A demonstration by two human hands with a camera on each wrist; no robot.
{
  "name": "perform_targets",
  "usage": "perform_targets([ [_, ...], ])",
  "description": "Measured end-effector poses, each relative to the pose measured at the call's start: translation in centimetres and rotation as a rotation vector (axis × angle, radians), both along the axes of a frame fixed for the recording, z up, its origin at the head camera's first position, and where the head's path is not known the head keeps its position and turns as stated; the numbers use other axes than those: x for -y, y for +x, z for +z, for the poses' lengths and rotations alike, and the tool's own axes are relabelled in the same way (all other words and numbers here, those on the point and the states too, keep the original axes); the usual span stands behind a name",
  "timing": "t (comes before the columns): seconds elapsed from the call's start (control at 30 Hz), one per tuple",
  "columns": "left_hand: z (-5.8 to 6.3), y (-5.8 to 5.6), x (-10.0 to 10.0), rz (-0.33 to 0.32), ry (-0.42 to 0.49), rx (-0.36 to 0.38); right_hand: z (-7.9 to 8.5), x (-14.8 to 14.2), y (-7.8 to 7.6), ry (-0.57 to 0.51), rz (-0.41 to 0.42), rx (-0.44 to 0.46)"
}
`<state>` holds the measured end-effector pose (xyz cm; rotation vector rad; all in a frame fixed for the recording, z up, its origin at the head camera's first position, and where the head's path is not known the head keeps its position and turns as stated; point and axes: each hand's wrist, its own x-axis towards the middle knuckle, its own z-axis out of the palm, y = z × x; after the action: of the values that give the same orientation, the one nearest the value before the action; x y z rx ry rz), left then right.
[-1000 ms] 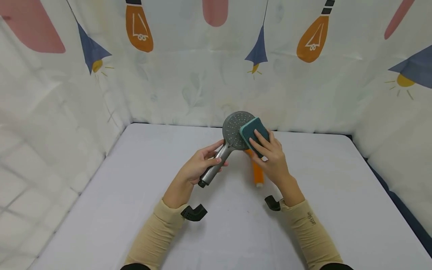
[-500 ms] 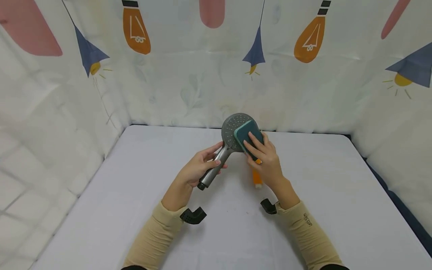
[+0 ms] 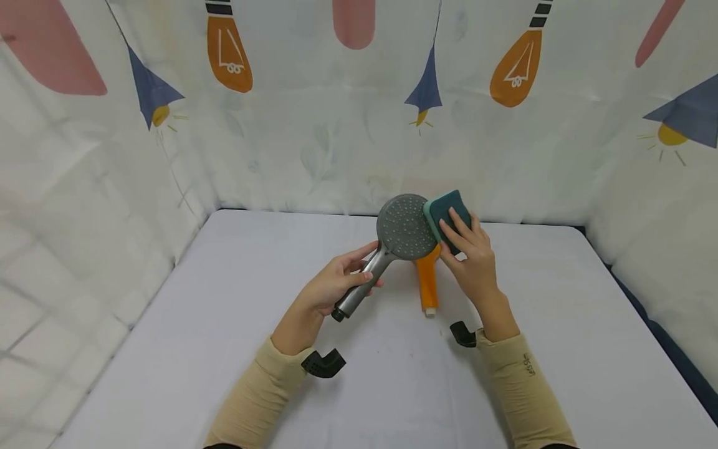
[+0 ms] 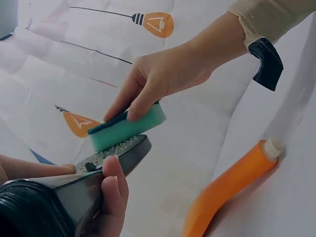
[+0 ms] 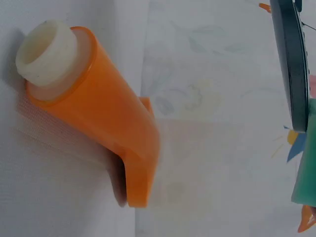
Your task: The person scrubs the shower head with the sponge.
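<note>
A grey shower head with a round nozzle face is held up off the table, tilted to the upper right. My left hand grips its handle, thumb in front and fingers behind. In my right hand is a sponge, dark teal on one side and light green on the other, pinched between thumb and fingers. The sponge's green side touches the right part of the nozzle face, as the left wrist view also shows. Behind and below them, an orange shower head with a white threaded end lies on the table, its head partly hidden.
A white-covered table spreads under both arms. Patterned white cloth hangs behind it and at the sides. A black wrist mount sits at the left cuff and another black mount at the right cuff.
The sponge slid left over the nozzle face, then moved right to its edge, uncovering most of the face. The grey shower head shifted slightly right and down; the left hand keeps its grip.
</note>
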<state>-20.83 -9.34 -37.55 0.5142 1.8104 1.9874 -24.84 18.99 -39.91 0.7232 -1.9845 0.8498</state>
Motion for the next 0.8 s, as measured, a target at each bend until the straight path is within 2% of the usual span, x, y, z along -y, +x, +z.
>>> perform_targets([
  [0.1,-0.1,0.3,-0.1,-0.018,0.003,0.010,-0.2,0.1,0.5,-0.011,-0.008,0.007],
  [0.23,-0.2,0.4,-0.2,-0.020,0.015,0.009,-0.4,1.2,1.0,0.013,0.044,-0.014],
  [0.33,-0.1,0.3,-0.3,-0.021,0.022,0.001,-0.2,1.9,1.2,0.076,0.100,-0.039],
  [0.43,0.0,0.2,-0.2,-0.016,0.018,-0.006,0.1,2.0,1.2,0.121,0.119,-0.053],
  [0.53,0.1,0.1,-0.2,-0.012,0.004,-0.008,0.3,1.4,0.9,0.123,0.091,-0.039],
  [0.7,0.0,0.0,-0.2,-0.033,-0.018,-0.008,0.1,0.1,0.2,0.027,0.008,0.031],
  [0.8,-0.1,0.0,-0.3,-0.051,-0.023,-0.009,0.0,0.1,0.0,-0.012,-0.009,0.048],
])
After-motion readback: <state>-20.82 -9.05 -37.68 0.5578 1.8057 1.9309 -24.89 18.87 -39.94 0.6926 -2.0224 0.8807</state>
